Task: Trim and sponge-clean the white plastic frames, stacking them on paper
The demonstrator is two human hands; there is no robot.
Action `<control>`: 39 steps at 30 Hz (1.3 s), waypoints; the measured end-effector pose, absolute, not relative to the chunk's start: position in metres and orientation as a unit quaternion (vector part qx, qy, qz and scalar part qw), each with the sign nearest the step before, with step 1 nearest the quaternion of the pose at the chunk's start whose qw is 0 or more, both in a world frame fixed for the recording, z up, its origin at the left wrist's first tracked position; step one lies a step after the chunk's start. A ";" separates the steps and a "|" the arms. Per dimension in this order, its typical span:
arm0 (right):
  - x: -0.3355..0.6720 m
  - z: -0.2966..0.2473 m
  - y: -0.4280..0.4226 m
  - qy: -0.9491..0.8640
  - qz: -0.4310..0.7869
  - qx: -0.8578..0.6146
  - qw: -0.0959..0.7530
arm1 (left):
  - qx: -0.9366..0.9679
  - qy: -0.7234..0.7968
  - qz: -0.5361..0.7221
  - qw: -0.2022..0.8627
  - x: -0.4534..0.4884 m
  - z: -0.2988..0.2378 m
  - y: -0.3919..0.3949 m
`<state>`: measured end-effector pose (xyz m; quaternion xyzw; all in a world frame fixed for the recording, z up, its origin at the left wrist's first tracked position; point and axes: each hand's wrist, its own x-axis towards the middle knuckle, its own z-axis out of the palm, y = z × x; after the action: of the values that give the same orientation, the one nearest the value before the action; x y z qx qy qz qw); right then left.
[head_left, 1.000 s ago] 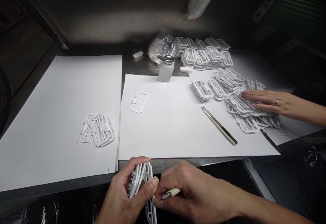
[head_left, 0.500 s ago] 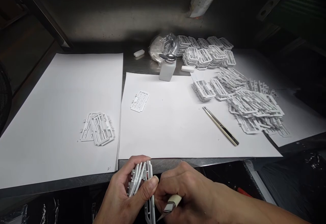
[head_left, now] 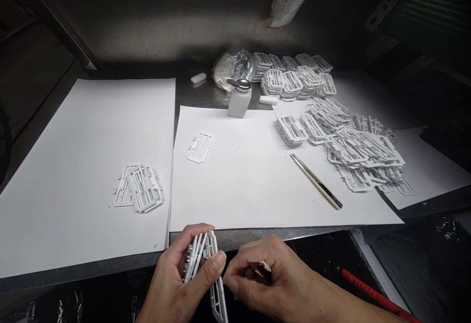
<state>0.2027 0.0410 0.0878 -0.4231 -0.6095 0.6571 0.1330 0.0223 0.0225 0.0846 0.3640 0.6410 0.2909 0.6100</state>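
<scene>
My left hand [head_left: 184, 276] is closed around several white plastic frames [head_left: 196, 254], held on edge at the table's front edge. Its thumb presses on the nearest frame, which tilts down to the right. Just right of it, my right hand [head_left: 270, 276] is closed on a craft knife [head_left: 264, 267]; only a bit of the tool shows between the fingers, and the blade is hidden. A small gap separates the right fingertips from the frames. One loose frame [head_left: 200, 147] lies flat on the middle white paper. A small overlapping pile of frames [head_left: 145, 188] rests on the left paper.
A slim metal utility knife [head_left: 316, 182] lies on the middle paper [head_left: 239, 190]. Large stacks of frames [head_left: 364, 151] fill the right side. Behind stand a white pump bottle [head_left: 238, 101] and a clear plastic bag [head_left: 233, 70]. A red rod-like thing [head_left: 368, 288] is at lower right.
My right hand has turned and drawn slightly away from the frames, so the knife's blade no longer shows. The left hand's grip stays, with the nearest frame tilted a little more.
</scene>
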 end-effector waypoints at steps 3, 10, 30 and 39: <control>0.203 0.092 0.044 -0.599 0.684 -0.404 0.103 | 0.369 0.637 0.299 0.608 0.023 0.083 0.021; 0.197 0.092 0.046 -0.677 0.616 -0.383 0.126 | 0.384 0.658 0.291 0.579 0.023 0.081 0.021; 0.178 0.079 0.023 -0.328 0.767 -0.494 0.244 | 0.294 0.751 0.368 0.463 0.034 0.089 0.021; 0.177 0.077 0.023 -0.320 0.768 -0.502 0.236 | 0.282 0.756 0.370 0.460 0.035 0.089 0.019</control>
<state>0.1766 0.0226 0.0772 -0.5016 -0.3200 0.7682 0.2363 0.0348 0.0194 0.0890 0.2820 0.7560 0.3703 0.4603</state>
